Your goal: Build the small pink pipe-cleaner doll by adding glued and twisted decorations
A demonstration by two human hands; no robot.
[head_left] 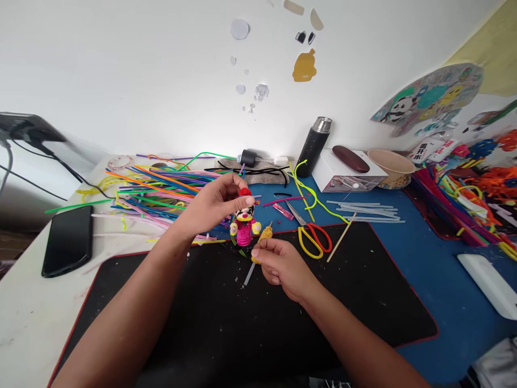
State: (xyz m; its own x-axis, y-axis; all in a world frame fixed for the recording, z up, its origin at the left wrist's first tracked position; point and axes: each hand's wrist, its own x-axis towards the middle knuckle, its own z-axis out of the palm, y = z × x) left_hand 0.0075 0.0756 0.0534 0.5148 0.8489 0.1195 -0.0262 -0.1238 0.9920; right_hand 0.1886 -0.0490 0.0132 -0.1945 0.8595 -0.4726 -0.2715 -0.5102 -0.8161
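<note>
Between the thumb and fingers of my left hand (220, 203) is the top of a small pipe-cleaner doll (244, 233), held upright. It has a red tuft on top, a white, black and yellow face and a pink body; my thumb hides part of its head. My right hand (283, 265) is closed around a small yellow hot glue gun (265, 234). Its thin nozzle points up and away, close to the doll's right side, and a translucent glue stick (249, 275) protrudes from its back end. Both hands are above the black mat (210, 318).
Scissors (311, 237) and a wooden stick (341, 237) lie right of my hands. Glue sticks (367, 210) are spread beyond. Colourful pipe cleaners (157, 186) are heaped on the left near a phone (68, 241). A black thermos (314, 145) and a white box (343, 175) stand by the wall.
</note>
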